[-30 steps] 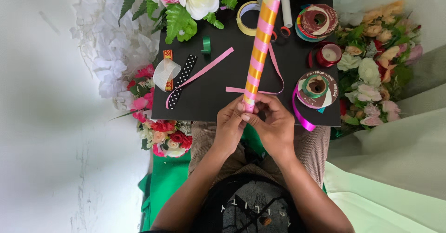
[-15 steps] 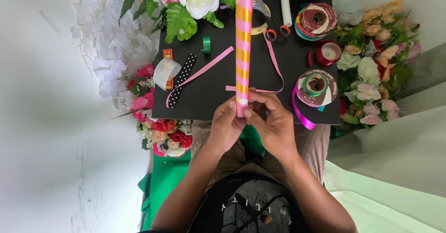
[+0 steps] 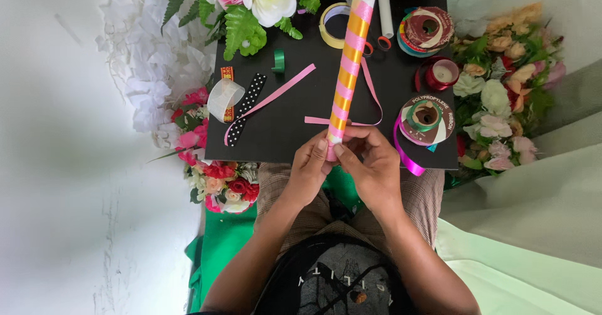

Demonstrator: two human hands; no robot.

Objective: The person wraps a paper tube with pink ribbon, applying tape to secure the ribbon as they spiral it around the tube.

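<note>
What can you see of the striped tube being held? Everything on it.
The striped tube is a long, narrow roll wrapped in spiralling pink and gold ribbon bands, looking glossy. It leans slightly, top end tilted to the right, above a black board. The top end is open and pale inside. The left hand and right hand pinch its lower end from either side, where a pale patch shows between the fingers. A loose pink ribbon passes behind it on the board.

A long tube [image 3: 347, 73] wrapped in spiralling pink and gold ribbon stands tilted slightly right over the black tabletop [image 3: 282, 127], its lower end gripped.
</note>
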